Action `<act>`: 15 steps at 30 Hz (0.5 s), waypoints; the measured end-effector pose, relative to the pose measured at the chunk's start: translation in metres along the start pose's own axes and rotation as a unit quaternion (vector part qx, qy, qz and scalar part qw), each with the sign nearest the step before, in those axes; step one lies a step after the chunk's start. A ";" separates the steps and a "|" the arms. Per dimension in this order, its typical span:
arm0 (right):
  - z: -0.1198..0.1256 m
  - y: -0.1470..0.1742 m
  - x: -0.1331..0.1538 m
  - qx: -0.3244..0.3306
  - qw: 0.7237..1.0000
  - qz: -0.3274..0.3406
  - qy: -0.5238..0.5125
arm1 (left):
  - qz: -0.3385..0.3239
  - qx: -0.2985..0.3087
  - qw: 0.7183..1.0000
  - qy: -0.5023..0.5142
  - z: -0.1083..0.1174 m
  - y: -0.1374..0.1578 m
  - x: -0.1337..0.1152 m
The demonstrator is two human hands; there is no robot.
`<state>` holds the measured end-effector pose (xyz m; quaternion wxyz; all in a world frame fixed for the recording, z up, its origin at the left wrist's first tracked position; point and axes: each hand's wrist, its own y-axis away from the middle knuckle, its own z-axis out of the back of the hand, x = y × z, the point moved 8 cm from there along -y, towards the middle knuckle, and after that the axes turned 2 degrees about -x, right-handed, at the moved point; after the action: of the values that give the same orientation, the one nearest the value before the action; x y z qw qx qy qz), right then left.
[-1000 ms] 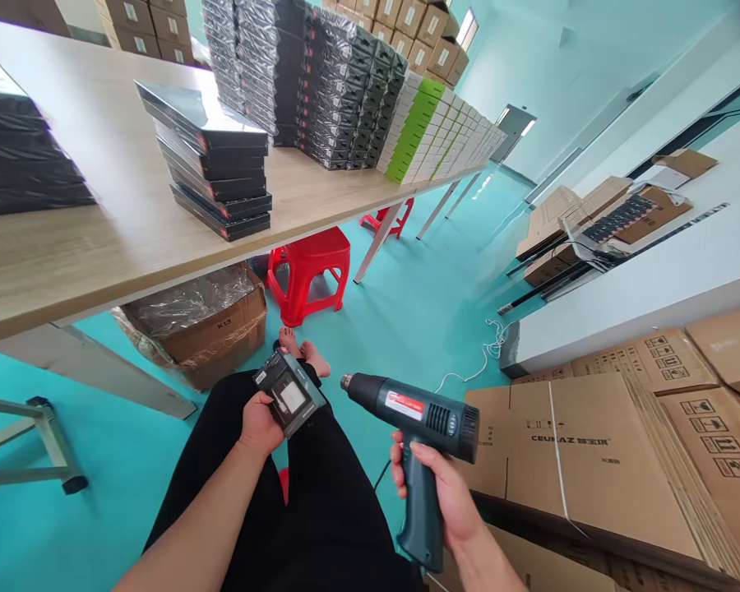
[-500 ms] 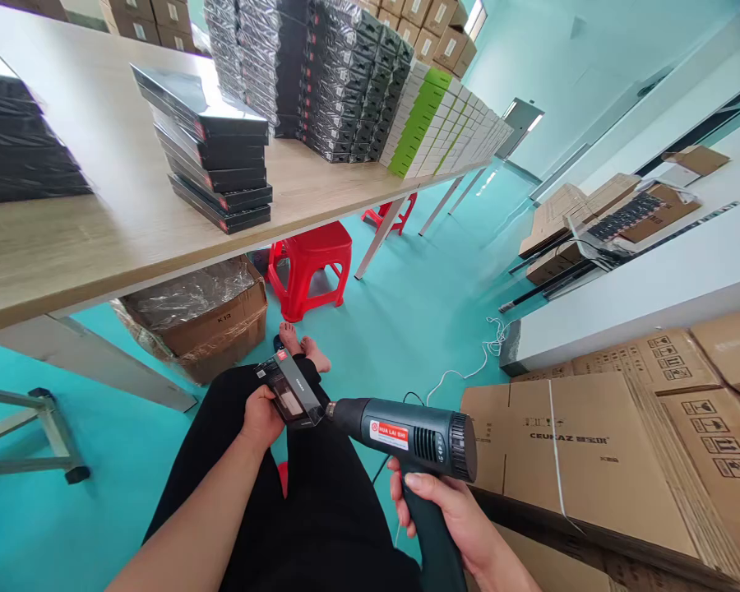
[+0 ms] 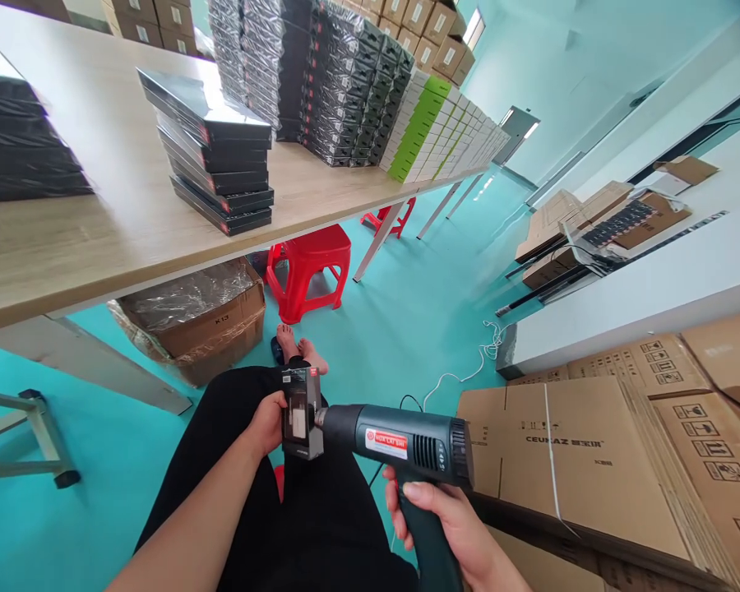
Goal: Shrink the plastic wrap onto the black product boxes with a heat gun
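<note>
My left hand [image 3: 267, 423] grips a small black product box [image 3: 299, 413] by its left side, above my lap. The box stands nearly upright, with a pale picture and a red mark on its faces. In my right hand [image 3: 435, 514] is a dark green heat gun [image 3: 400, 440] with a red and white label, fingers wrapped round its handle. Its metal nozzle points left at the box's right side, very close to it; whether they touch I cannot tell.
A wooden table [image 3: 123, 238] carries a stack of flat black boxes [image 3: 238, 181], film-wrapped black boxes [image 3: 345, 90] and white-and-green boxes [image 3: 428, 123]. Below are a red stool [image 3: 312, 263] and a carton [image 3: 203, 316]. Large cartons [image 3: 567, 460] stand at my right.
My left hand has turned the box from a slant to nearly upright, so another side faces the nozzle. The heat gun has shifted slightly left and down, still aimed at the box.
</note>
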<state>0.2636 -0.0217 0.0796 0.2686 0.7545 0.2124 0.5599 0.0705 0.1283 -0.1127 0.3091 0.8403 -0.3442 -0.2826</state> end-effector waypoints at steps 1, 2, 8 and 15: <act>-0.002 -0.001 0.004 -0.002 1.000 0.014 -0.008 | 0.007 0.010 1.000 -0.025 -0.002 0.000 0.003; -0.004 -0.003 0.009 -0.005 0.999 0.029 -0.017 | 0.012 0.019 0.998 -0.056 -0.003 0.001 0.006; -0.006 -0.013 0.028 -0.008 0.998 0.056 -0.038 | -0.015 0.006 0.985 -0.170 0.005 -0.003 0.009; 0.020 -0.002 0.038 -0.034 0.998 0.048 -0.017 | -0.251 0.064 0.922 -0.289 -0.016 0.011 -0.030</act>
<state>0.2936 0.0000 0.1010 0.2706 0.7634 0.1520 0.5664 0.0595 0.1501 -0.0867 0.0611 0.7990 -0.2135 -0.5588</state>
